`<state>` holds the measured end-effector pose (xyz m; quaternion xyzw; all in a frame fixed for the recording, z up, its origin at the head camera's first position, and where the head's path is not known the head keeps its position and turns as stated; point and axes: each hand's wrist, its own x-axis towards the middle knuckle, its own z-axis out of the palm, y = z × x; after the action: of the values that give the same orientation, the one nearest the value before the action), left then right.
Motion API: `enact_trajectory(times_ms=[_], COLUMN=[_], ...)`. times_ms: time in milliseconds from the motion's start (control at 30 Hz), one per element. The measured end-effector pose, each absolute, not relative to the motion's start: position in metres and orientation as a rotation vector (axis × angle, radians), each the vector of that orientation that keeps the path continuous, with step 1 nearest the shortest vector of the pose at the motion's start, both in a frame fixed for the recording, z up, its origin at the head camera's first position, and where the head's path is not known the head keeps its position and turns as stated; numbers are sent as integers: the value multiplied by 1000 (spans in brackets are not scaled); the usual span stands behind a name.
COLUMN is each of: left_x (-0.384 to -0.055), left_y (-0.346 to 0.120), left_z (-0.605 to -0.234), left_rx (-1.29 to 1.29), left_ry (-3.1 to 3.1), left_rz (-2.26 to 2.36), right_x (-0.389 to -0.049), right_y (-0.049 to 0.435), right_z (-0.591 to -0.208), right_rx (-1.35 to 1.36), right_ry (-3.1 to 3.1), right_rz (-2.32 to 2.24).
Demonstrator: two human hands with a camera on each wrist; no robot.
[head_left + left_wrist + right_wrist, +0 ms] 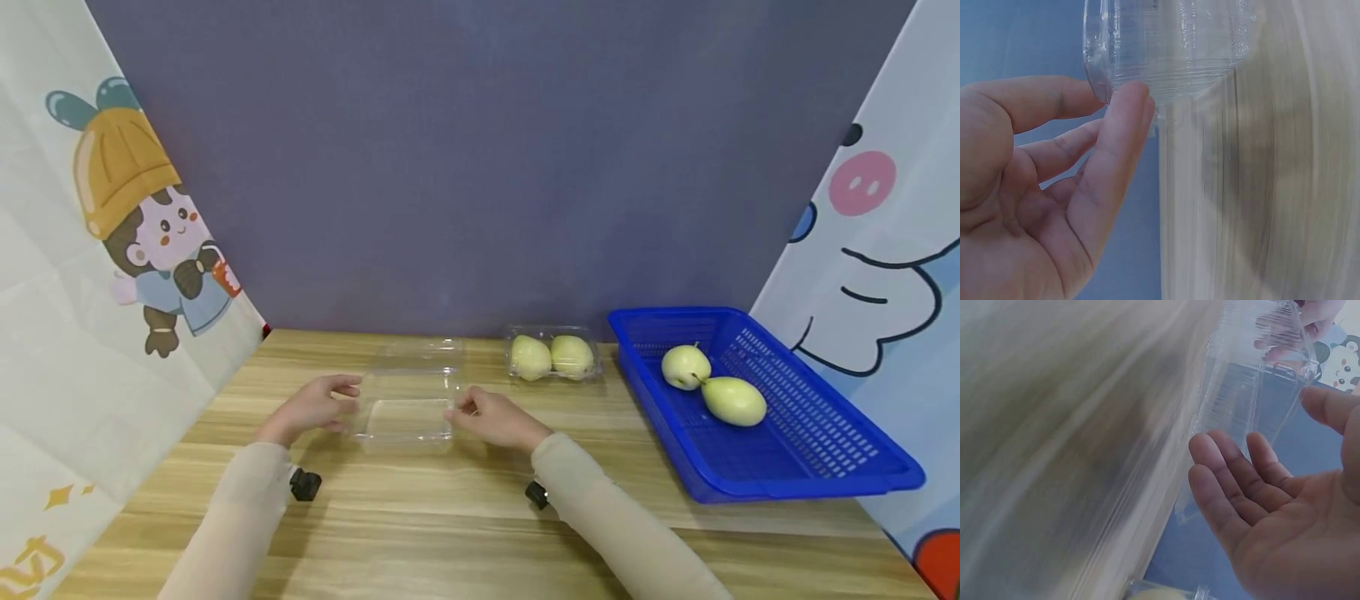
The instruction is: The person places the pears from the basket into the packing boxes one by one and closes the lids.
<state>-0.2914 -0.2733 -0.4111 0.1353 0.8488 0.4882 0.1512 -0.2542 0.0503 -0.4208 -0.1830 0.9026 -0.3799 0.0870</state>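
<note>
The left hand pinches the open box leftward; the right hand, fingers parted, perhaps barely touches, so uneven support could tip it.

The count of pears is four: two in one plastic box and two in the single blue basket. A second plastic box makes two. There are two hands, one left hand and one right hand, two wrist cameras, one table and two printed cloths.
</note>
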Motion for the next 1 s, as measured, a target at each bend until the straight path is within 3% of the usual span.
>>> enact_trajectory(times_ms=[1000], left_x=[-291], left_y=[-235], left_z=[-416], left_rx=[439], left_ry=[2340], left_rz=[1503], right_x=[-245], right_y=[97], right_z=[-418], right_rx=[-538], right_ry=[2691], right_rz=[-1030])
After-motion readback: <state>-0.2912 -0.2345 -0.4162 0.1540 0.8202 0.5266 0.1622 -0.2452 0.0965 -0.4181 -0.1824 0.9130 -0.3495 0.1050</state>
